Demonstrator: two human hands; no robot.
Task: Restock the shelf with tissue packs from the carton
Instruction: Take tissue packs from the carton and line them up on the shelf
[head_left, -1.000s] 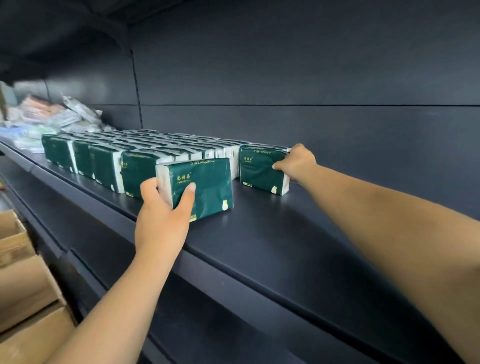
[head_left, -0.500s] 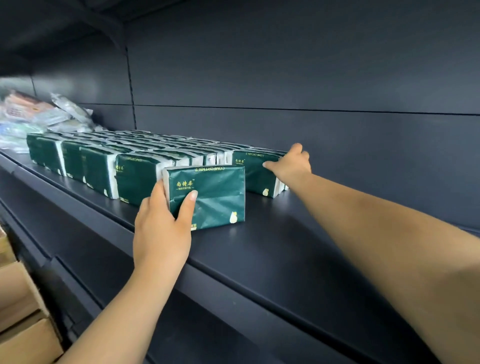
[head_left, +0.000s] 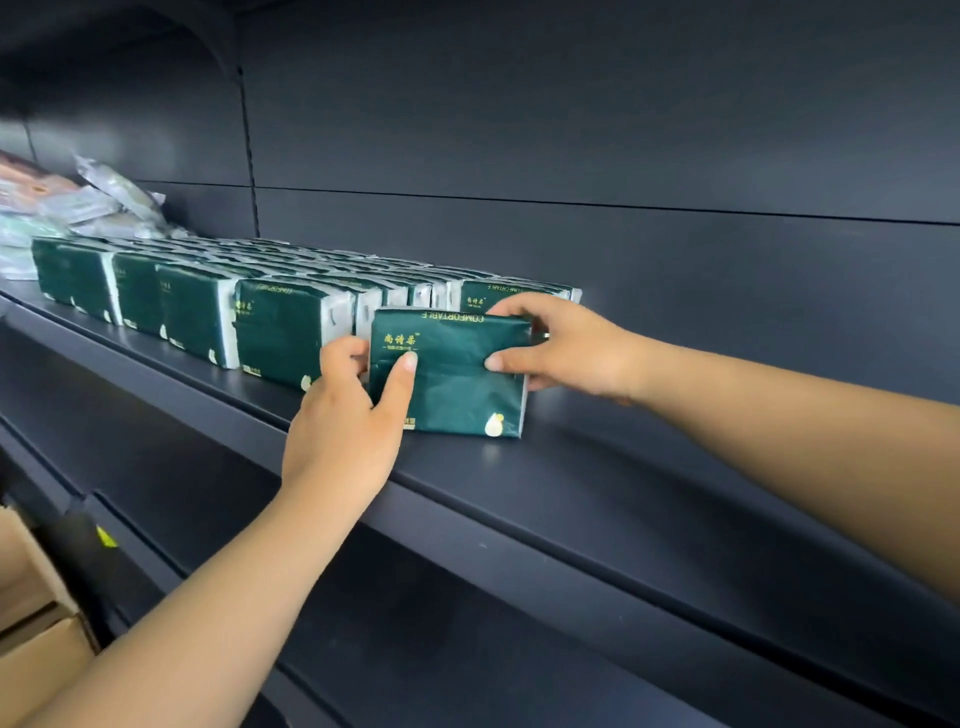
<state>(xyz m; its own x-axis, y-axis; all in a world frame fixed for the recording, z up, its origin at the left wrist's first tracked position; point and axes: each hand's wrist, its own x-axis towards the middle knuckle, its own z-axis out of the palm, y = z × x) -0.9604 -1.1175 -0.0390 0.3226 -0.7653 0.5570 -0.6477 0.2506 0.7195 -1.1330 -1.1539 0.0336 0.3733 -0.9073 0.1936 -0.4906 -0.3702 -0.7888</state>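
A dark green tissue pack (head_left: 457, 379) with gold lettering stands upright on the black shelf (head_left: 597, 483), at the right end of the front row. My left hand (head_left: 348, 421) grips its left side, thumb across the front face. My right hand (head_left: 566, 348) holds its right end, thumb on the front and fingers over the top. Behind it stands another green pack (head_left: 514, 293), mostly hidden. Rows of several green packs (head_left: 208, 306) run left along the shelf. A cardboard carton (head_left: 31, 623) shows at the lower left edge.
Loose plastic-wrapped goods (head_left: 78, 202) lie piled at the shelf's far left. The shelf's dark back panel (head_left: 623, 234) rises behind the packs. Bare shelf surface stretches right of the held pack. A lower shelf (head_left: 467, 649) lies in shadow beneath.
My left hand has slid the pack rightward and back toward the row. My right hand left the rear pack and took hold of this pack's right end.
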